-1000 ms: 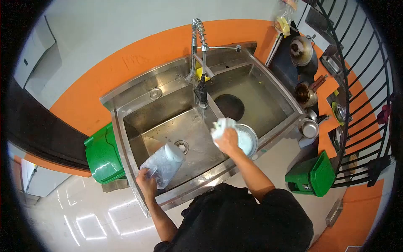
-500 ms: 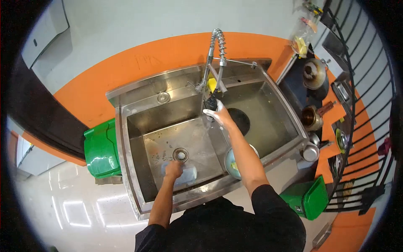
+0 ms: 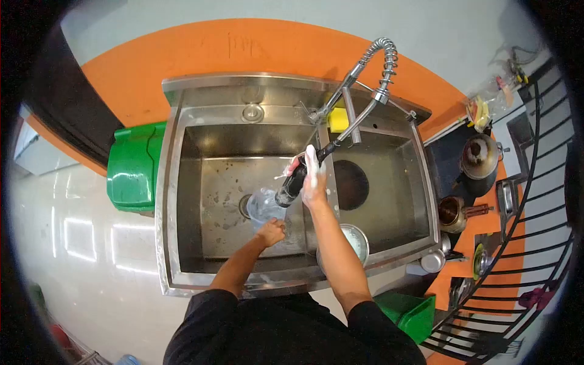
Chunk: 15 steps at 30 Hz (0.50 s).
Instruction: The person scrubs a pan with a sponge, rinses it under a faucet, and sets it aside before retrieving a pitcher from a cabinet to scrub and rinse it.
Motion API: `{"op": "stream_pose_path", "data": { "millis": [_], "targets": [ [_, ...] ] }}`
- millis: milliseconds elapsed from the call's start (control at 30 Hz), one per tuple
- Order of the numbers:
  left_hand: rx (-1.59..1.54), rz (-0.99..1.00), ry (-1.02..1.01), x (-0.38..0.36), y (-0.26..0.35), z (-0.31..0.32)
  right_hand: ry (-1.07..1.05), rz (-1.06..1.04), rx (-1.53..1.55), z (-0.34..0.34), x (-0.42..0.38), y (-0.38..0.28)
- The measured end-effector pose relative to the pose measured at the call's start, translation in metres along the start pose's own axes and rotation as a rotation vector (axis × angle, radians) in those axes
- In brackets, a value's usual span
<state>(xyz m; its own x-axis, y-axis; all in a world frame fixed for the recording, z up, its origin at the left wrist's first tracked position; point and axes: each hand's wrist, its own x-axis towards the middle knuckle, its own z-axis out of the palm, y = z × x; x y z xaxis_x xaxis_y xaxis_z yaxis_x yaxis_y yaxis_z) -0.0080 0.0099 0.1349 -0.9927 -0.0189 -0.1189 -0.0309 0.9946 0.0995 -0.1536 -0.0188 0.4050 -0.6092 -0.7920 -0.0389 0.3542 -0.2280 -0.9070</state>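
My right hand point(image 3: 314, 179), white with soap foam, is closed around the black spray head point(image 3: 291, 187) of the faucet. The nozzle points down and left at the mouth of a clear plastic container point(image 3: 260, 208). Gripping that container at its near side is my left hand point(image 3: 272, 231), with the fingers curled. The container is tilted over the left sink basin point(image 3: 226, 176), close to the drain point(image 3: 244, 205). Behind my right forearm sits a round bowl point(image 3: 355, 241) on the basin's front edge, partly hidden.
Cloudy water stands in the right basin point(image 3: 395, 182), with a dark round shape point(image 3: 351, 185) in it. A yellow sponge point(image 3: 337, 120) lies behind the faucet point(image 3: 348, 85). Green bins point(image 3: 132, 170) flank the sink. Pots point(image 3: 450, 214) stand at the right, beside a black railing.
The spray head has been pulled down and left over the left basin by my right hand. My left hand has turned the container's mouth up toward it. The view has shifted.
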Motion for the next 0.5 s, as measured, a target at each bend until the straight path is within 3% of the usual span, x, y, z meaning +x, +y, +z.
{"op": "stream_pose_path", "data": {
  "millis": [33,100,167,233,367,500],
  "targets": [
    [0.021,0.117,0.038,0.004,0.000,0.008,-0.001,0.013,-0.011,-0.003,-0.002,0.006],
    [0.054,0.158,0.004,0.006,0.002,-0.007,0.072,0.015,-0.174,-0.010,-0.005,0.018],
    [0.093,0.196,-0.032,0.004,0.005,-0.015,0.091,-0.036,-0.087,-0.011,-0.010,0.025],
    [-0.403,-0.169,0.334,-0.002,0.010,-0.007,0.170,-0.034,-0.137,-0.021,-0.013,0.028],
    [-0.229,-0.153,0.422,-0.008,-0.011,0.014,0.078,-0.082,0.015,-0.021,-0.018,0.019],
    [-0.226,-0.225,0.293,-0.011,-0.024,-0.013,0.058,-0.055,0.023,-0.010,-0.024,0.012]
  ]
}}
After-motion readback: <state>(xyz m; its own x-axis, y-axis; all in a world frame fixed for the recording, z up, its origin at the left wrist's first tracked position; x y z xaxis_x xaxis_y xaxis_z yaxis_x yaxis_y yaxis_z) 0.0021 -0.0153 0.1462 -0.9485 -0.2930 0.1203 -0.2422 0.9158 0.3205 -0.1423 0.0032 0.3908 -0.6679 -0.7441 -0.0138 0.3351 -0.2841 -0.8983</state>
